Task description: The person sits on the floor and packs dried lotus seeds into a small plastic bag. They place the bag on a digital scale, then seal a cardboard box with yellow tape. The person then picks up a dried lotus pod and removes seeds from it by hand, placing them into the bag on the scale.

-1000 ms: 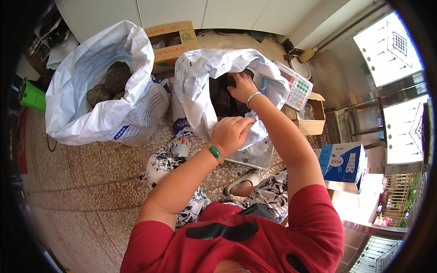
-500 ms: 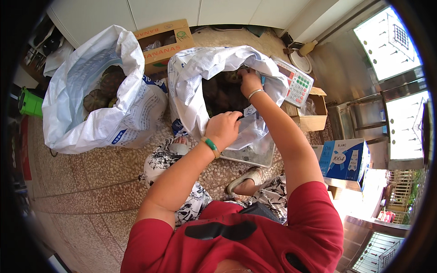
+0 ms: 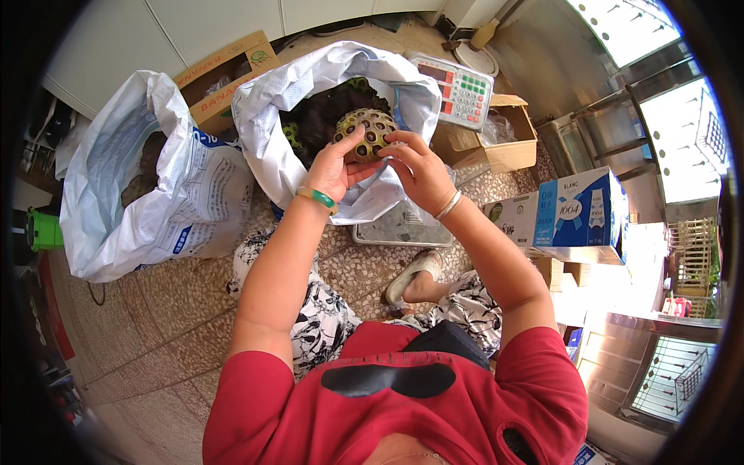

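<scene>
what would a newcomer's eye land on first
Probably the lotus seed pod, held in the left hand with the right hand at its side, at the mouth of the central white sack. Then the scale panel just right of that sack, and the red shirt at the bottom.

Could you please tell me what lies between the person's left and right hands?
A yellowish, dark-dotted lotus seed pod lies between the left hand and the right hand, as the head view shows.
</scene>
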The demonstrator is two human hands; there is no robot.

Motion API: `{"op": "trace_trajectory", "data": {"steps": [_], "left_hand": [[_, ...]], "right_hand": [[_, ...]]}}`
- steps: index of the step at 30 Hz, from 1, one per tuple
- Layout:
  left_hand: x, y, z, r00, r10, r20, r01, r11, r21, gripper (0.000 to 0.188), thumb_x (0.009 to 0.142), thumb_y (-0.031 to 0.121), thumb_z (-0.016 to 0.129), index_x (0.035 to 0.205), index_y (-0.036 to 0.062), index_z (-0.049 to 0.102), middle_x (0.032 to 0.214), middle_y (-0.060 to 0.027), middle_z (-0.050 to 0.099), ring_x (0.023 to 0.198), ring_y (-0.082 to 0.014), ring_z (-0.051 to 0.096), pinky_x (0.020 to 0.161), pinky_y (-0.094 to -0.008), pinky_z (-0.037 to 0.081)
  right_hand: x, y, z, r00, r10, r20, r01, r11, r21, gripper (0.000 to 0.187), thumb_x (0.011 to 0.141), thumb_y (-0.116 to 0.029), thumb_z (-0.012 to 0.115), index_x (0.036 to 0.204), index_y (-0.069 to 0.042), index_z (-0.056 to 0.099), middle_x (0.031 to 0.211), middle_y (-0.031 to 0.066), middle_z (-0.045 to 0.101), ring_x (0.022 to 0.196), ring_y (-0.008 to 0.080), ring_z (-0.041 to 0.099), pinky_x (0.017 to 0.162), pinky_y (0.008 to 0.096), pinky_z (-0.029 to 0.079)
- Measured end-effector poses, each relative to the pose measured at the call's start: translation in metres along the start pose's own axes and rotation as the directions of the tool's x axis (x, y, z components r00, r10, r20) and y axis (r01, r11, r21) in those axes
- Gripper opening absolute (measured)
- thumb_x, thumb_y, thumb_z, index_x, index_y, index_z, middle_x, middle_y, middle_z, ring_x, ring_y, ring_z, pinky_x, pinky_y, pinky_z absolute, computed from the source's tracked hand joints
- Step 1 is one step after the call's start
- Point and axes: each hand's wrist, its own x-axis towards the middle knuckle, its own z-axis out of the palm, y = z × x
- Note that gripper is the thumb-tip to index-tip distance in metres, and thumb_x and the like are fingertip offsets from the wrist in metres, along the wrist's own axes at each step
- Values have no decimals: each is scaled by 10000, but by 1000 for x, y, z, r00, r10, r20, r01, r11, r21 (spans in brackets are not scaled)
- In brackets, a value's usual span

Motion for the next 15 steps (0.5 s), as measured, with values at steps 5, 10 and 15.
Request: {"op": "trace_trajectory", "data": {"steps": [5,10,15], "left_hand": [[4,-8,22,995,81,55,-81,997,-2,293,813,165,609,1084,87,529,951,-61,626,834,-185,635,651,-244,519],[0,-23,34,988,14,154,-23,998,57,341,799,132,616,1117,84,504,1016,-62,605,910,-187,608,738,-308,518],[-3,-19,42,988,17,153,-25,999,48,447,740,197,714,1110,63,502,1005,-42,591,904,-165,583,792,-320,486]], "right_hand": [[-32,7,-20,819,572,-44,-447,683,577,280,864,-99,549,1105,21,473,973,87,566,889,138,587,658,229,510],[-36,5,-42,707,668,233,-540,298,787,285,915,-210,484,1101,3,512,965,51,585,871,123,581,726,253,497],[-44,12,-49,762,610,219,-577,485,657,216,896,-192,525,969,2,585,830,9,605,742,67,554,663,215,465]]}}
